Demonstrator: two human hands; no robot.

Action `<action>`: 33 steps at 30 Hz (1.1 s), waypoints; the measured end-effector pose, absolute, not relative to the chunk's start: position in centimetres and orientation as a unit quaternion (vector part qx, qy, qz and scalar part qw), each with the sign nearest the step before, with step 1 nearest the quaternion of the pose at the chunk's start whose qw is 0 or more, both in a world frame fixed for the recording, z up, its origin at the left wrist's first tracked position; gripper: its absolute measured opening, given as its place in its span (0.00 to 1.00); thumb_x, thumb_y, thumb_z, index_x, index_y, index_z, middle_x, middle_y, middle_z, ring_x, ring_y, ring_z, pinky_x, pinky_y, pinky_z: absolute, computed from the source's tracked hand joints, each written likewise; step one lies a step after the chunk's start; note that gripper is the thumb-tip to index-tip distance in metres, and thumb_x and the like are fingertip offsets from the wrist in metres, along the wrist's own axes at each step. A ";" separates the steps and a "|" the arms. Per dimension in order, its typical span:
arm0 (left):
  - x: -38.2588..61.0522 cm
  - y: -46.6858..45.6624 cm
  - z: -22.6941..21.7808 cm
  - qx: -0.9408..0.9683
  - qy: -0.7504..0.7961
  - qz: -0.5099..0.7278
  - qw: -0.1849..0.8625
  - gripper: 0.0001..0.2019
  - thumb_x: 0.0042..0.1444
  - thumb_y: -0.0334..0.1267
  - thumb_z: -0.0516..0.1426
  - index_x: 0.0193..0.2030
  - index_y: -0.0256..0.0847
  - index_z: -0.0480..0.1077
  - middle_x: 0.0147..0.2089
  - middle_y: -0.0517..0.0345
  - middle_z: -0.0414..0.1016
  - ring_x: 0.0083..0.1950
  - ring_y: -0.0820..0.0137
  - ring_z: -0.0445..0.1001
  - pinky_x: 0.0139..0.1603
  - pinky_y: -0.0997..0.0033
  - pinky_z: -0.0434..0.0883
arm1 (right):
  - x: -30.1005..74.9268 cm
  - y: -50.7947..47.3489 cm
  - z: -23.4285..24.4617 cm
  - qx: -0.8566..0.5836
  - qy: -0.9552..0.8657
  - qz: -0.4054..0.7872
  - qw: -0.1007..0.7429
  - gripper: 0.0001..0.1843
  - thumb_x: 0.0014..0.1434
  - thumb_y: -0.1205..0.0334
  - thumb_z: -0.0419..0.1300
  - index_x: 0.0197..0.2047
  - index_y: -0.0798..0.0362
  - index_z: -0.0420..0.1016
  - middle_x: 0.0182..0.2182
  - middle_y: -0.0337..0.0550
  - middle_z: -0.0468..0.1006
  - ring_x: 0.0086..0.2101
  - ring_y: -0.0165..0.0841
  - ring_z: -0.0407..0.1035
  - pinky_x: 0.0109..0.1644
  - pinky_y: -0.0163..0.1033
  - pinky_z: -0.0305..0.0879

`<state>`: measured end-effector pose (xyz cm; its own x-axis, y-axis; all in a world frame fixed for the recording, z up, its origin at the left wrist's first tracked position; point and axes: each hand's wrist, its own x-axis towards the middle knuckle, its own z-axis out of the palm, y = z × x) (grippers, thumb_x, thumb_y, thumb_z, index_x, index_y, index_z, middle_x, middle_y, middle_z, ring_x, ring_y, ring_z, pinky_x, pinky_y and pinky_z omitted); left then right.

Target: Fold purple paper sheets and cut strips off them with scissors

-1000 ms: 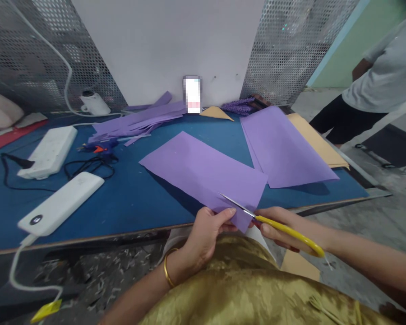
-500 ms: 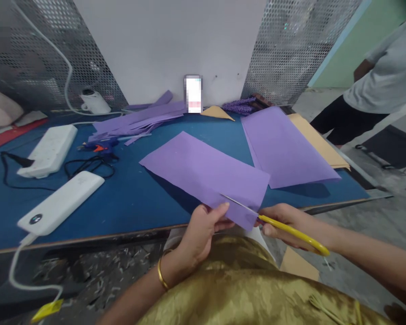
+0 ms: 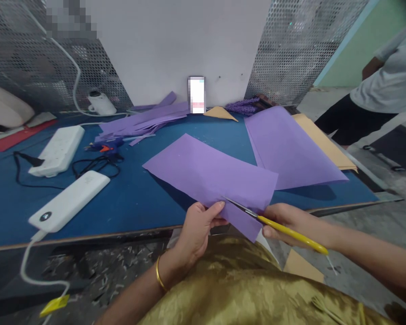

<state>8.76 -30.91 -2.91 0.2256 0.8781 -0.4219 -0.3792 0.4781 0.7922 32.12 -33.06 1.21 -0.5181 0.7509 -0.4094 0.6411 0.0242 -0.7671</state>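
Observation:
A sheet of purple paper (image 3: 203, 167) lies partly over the table's front edge. My left hand (image 3: 201, 228) pinches its near edge, thumb on top and fingers below. In my right hand (image 3: 287, 221) is a pair of scissors (image 3: 291, 234) with yellow handles, its blades in the paper and pointing left toward my left thumb. The slit runs in from the right side, and a strip of the sheet hangs down below the blades. My right fingers are partly hidden behind the handles and the paper.
More purple sheets (image 3: 291, 149) lie on tan paper (image 3: 328, 142) at the right. Purple strips (image 3: 145, 119), a glue gun (image 3: 108, 146), a power strip (image 3: 59, 151) and a white power bank (image 3: 71, 201) are at the left. A lit phone (image 3: 197, 95) leans at the back. A person (image 3: 382, 85) stands far right.
The scissor blades have opened somewhat around the paper. The strip below the slit has dropped further from the sheet. The whole view has shifted slightly.

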 end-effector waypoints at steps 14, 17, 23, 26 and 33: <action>8.6 -30.8 -3.0 0.276 0.452 0.419 0.738 0.21 0.39 0.47 0.72 0.34 0.31 0.79 0.33 0.48 0.81 0.31 0.67 0.76 0.34 0.66 0.77 | 31.0 -33.2 2.2 -0.493 -0.689 0.527 0.063 0.38 0.55 0.20 0.49 0.25 0.50 0.54 0.20 0.31 0.50 0.21 0.24 0.44 0.20 0.32 0.39; 8.6 -30.8 -2.9 0.276 0.453 0.418 0.737 0.20 0.39 0.46 0.72 0.33 0.31 0.79 0.32 0.48 0.81 0.30 0.68 0.76 0.32 0.67 0.77 | 30.9 -33.2 2.6 -0.477 -0.697 0.529 0.078 0.36 0.58 0.22 0.48 0.26 0.50 0.56 0.20 0.32 0.54 0.20 0.24 0.47 0.19 0.31 0.41; 8.6 -31.0 -2.9 0.280 0.455 0.409 0.740 0.20 0.38 0.46 0.73 0.31 0.31 0.79 0.30 0.49 0.81 0.29 0.69 0.76 0.31 0.68 0.77 | 30.8 -32.3 2.0 -0.463 -0.707 0.531 0.060 0.36 0.57 0.21 0.48 0.28 0.50 0.59 0.19 0.31 0.55 0.19 0.24 0.50 0.18 0.31 0.43; 8.6 -31.0 -2.8 0.280 0.453 0.408 0.742 0.19 0.37 0.47 0.73 0.30 0.32 0.79 0.28 0.50 0.80 0.28 0.69 0.76 0.31 0.68 0.77 | 30.7 -31.9 1.7 -0.460 -0.710 0.531 0.055 0.36 0.57 0.22 0.49 0.28 0.50 0.59 0.19 0.31 0.55 0.19 0.24 0.49 0.19 0.31 0.42; 8.5 -30.9 -2.9 0.274 0.447 0.412 0.745 0.19 0.37 0.47 0.73 0.29 0.33 0.79 0.28 0.51 0.80 0.27 0.70 0.76 0.30 0.69 0.76 | 30.3 -31.9 1.8 -0.462 -0.697 0.545 0.061 0.37 0.56 0.21 0.49 0.26 0.50 0.56 0.18 0.29 0.51 0.20 0.23 0.46 0.20 0.32 0.38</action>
<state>8.53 -30.86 -2.85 0.2601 0.8590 -0.4410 -0.3693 0.5105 0.7765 30.32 -31.91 1.78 -0.5655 0.7105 -0.4188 0.5775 -0.0214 -0.8161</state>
